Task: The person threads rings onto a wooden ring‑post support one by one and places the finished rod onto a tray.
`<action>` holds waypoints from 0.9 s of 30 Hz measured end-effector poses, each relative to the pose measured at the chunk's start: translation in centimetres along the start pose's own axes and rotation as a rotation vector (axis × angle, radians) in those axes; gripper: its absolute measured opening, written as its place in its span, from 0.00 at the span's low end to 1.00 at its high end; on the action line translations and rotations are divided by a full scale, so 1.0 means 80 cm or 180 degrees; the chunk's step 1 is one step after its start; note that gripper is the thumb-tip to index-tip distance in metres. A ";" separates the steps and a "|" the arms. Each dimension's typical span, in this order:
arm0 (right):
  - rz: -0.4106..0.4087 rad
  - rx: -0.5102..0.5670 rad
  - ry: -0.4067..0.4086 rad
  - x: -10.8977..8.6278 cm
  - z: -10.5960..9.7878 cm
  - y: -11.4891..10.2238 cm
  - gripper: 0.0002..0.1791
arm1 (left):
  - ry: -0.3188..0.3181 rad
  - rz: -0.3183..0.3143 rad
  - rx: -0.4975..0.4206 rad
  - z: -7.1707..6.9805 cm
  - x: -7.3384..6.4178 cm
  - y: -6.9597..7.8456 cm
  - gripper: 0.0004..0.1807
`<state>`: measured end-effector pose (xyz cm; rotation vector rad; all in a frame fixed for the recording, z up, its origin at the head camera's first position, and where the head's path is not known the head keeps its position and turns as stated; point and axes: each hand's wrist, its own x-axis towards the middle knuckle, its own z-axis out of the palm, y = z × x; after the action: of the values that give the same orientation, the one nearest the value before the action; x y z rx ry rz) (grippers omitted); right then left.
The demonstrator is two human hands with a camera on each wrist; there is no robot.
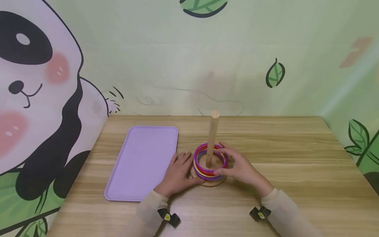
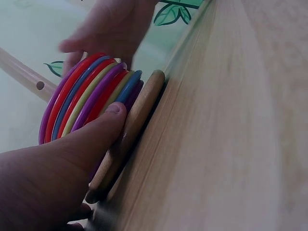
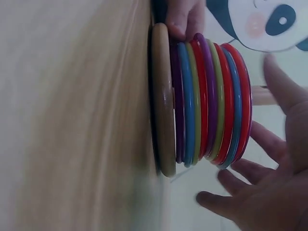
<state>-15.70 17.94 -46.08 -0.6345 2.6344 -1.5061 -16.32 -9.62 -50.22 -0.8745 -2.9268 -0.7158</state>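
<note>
A wooden ring-stacking stand has an upright peg and a round base on the table. Purple, red, blue and yellow rings lie stacked around the peg, just above the base. My left hand rests against the stand's left side; its thumb touches the lowest rings near the base, and its fingers lie fairly straight beside them. Over the right side of the stack, my right hand has thumb and fingers spread. In the right wrist view, those fingers stand beside the upper rings and pinch nothing.
A purple tray lies left of the stand, partly under the left hand and forearm. Behind the wooden table rises a wall painted with leaves and a panda. Each wrist wears a dark strapped device.
</note>
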 end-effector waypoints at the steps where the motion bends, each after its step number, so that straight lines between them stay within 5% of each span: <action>1: -0.0040 -0.0009 0.0054 0.001 0.000 -0.002 0.34 | -0.0009 -0.0005 -0.0041 -0.001 0.001 0.000 0.57; 8: -0.0329 0.0044 0.0412 0.010 -0.005 -0.030 0.32 | -0.0164 -0.0157 -0.0562 -0.013 0.004 0.000 0.63; 16: -0.0869 -0.0161 0.0349 0.027 -0.005 -0.057 0.34 | -0.0370 -0.0006 -0.0963 -0.038 0.004 -0.006 0.63; 21: -0.0938 -0.0061 0.0310 0.035 -0.004 -0.059 0.27 | -0.0519 -0.0255 -0.1167 -0.067 -0.002 -0.007 0.55; 24: -0.0928 -0.0004 0.0296 0.037 -0.004 -0.057 0.23 | -0.0466 -0.0355 -0.1206 -0.086 -0.006 -0.009 0.45; 27: -0.0930 0.0030 0.0270 0.039 -0.004 -0.057 0.20 | -0.0200 -0.0309 -0.1222 -0.103 -0.008 -0.017 0.38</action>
<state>-17.14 15.01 -41.60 -1.0147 2.6877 -1.6479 -17.52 -14.49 -43.49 -0.7869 -2.9516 -1.3116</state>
